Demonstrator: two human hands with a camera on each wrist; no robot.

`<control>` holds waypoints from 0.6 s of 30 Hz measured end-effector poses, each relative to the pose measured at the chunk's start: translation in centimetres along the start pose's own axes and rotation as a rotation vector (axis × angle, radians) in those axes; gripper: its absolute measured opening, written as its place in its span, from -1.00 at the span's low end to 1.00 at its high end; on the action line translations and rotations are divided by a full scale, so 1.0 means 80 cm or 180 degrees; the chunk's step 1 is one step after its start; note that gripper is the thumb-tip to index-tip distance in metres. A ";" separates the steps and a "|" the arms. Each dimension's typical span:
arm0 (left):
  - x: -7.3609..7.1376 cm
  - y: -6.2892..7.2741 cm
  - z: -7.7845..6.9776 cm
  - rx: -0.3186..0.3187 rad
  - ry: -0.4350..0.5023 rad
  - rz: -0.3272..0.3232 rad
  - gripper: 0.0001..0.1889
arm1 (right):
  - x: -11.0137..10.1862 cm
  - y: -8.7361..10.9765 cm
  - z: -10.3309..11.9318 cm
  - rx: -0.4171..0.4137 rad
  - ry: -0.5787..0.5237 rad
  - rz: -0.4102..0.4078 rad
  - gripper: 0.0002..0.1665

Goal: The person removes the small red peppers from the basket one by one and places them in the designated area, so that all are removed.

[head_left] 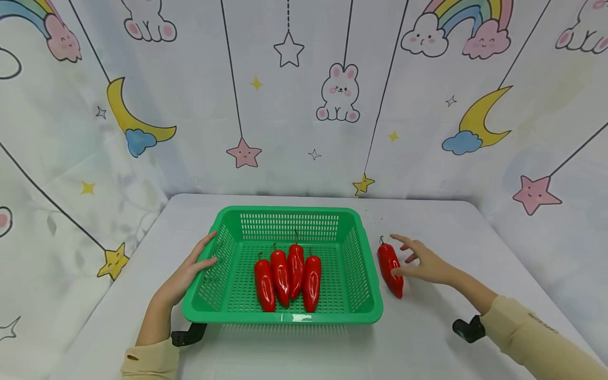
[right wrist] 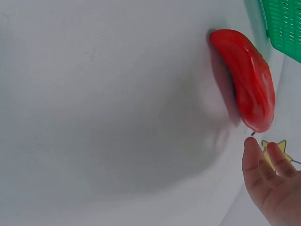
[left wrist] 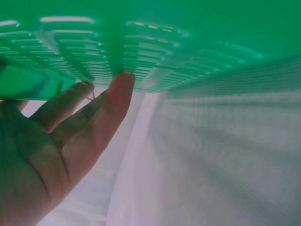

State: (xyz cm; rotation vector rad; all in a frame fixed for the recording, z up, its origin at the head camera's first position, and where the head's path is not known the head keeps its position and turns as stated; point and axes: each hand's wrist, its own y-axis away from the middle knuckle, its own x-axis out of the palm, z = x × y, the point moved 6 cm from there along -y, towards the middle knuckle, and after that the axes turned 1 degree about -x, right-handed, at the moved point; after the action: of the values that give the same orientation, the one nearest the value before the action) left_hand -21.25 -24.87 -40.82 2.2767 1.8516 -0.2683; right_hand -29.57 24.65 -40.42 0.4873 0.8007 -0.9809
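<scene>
No legible text, brands or numbers; dark marking [head_left: 543, 322] on right sleeve [head_left: 522, 335] too small to read.

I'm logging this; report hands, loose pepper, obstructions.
Left hand against green basket. Right hand beside loose red pepper, not gripping. Nothing visibly in the way.

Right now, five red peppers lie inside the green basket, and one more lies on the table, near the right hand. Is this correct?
Not quite: only four red peppers lie inside the green basket, as the head view shows. The other pepper lies on the table, near the right hand.
</scene>
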 end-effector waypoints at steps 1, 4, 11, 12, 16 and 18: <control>0.000 0.000 0.000 0.0003 -0.0001 0.0000 -0.34 | -0.001 0.000 0.001 -0.0016 0.0022 -0.0034 0.06; 0.000 0.000 0.000 0.0004 -0.0005 0.0003 -0.34 | -0.006 0.001 0.004 -0.0036 0.0045 -0.0096 0.07; 0.000 0.000 0.001 -0.0015 -0.0017 0.0010 -0.34 | -0.020 -0.005 0.021 -0.0060 0.0079 -0.0132 0.05; 0.000 0.001 0.000 -0.0015 -0.0018 0.0009 -0.34 | -0.022 -0.006 0.025 -0.0066 0.0086 -0.0140 0.05; 0.000 0.001 -0.001 -0.0014 -0.0027 0.0004 -0.34 | -0.027 -0.009 0.038 -0.0113 0.0104 -0.0163 0.03; 0.000 0.001 -0.001 -0.0016 -0.0029 0.0002 -0.34 | -0.027 -0.010 0.044 -0.0139 0.0101 -0.0175 0.02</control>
State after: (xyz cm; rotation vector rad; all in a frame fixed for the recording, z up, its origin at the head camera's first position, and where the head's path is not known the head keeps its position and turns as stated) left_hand -21.20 -24.84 -40.77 2.2689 1.8451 -0.2731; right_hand -29.62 23.02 -36.56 0.4462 0.8661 -1.0064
